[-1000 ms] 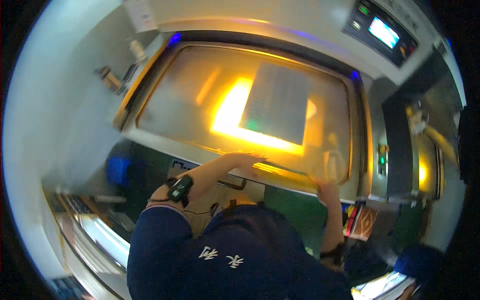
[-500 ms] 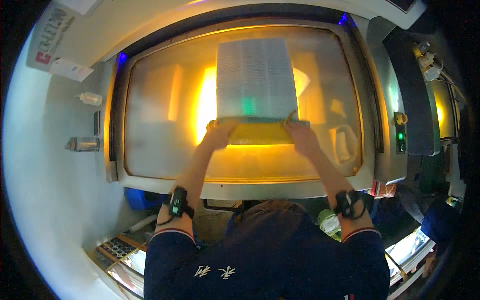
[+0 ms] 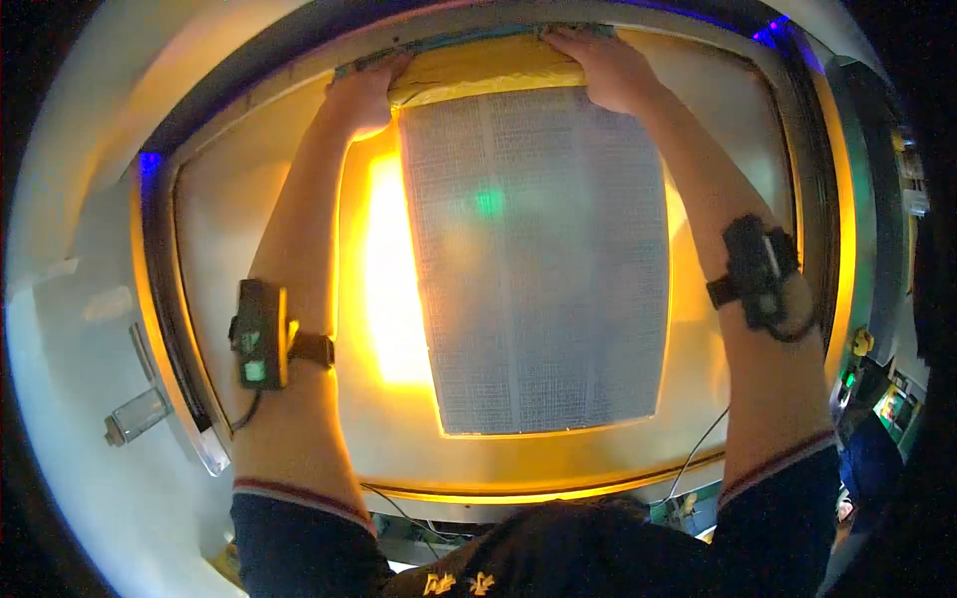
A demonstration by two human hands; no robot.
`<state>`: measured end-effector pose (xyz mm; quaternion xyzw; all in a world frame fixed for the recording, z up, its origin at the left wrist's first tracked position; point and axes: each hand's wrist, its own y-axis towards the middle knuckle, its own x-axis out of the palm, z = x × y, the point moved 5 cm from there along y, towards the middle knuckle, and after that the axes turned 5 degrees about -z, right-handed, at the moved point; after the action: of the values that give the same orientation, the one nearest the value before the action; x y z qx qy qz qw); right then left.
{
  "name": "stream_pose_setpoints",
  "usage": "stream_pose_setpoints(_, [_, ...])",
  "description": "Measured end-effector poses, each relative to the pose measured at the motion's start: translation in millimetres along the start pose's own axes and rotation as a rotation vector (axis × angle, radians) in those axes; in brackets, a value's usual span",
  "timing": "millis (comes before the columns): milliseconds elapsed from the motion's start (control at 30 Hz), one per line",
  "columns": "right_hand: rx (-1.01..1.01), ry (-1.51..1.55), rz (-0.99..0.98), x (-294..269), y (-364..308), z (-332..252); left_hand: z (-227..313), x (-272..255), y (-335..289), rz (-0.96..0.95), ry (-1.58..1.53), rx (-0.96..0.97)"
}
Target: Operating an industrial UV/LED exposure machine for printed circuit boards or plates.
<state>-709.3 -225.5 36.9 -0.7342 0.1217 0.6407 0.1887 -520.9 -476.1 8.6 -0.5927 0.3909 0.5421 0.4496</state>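
Observation:
A long bar covered in yellow [image 3: 488, 66], with a blue-green strip along its far side, lies crosswise near the far edge of the lit glass. My left hand [image 3: 367, 97] is closed round its left end. At the other end, my right hand [image 3: 610, 70] grips it with the fingers over the far side. On the near side of the bar lies a large grey, finely patterned sheet [image 3: 538, 269], flat on the glass. A small green light spot [image 3: 488, 202] shows on it. Whether the bar touches the sheet's far edge I cannot tell.
The glass bed [image 3: 568, 458] glows yellow, brightest left of the sheet. A dark raised frame with a metal rail [image 3: 843, 229] borders it on the right. On the white surface at left stands a clear bottle [image 3: 138, 417]. A thin cable [image 3: 698, 448] crosses the near right edge.
Both hands have moved the bar from the sheet's near edge to its far edge. My view has come closer over the glass, and my arms now reach farther forward.

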Motion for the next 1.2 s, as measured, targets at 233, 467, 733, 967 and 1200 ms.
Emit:
stream_pose_setpoints(233, [-0.037,-0.093,0.061,7.4,-91.6,-36.0,66.1,-17.2,-85.4,-0.251,-0.006,-0.144])
stream_pose_setpoints(467, [-0.182,0.135,-0.572,23.0,-396.8,-133.7,219.6,27.7,-415.3,-0.396,-0.067,-0.078])
stream_pose_setpoints(733, [-0.205,0.231,-0.517,9.9,-536.2,-167.0,289.2,3.0,-511.5,-0.607,-0.345,0.22])
stream_pose_setpoints(967, [-0.133,0.102,-0.265,19.3,-580.2,-125.3,369.2,-30.5,-501.8,-0.6,-0.07,0.046])
stream_pose_setpoints(1200, [-0.1,-0.158,-0.137,14.2,-399.7,-42.2,295.3,-31.7,-312.6,-0.314,-0.024,-0.044])
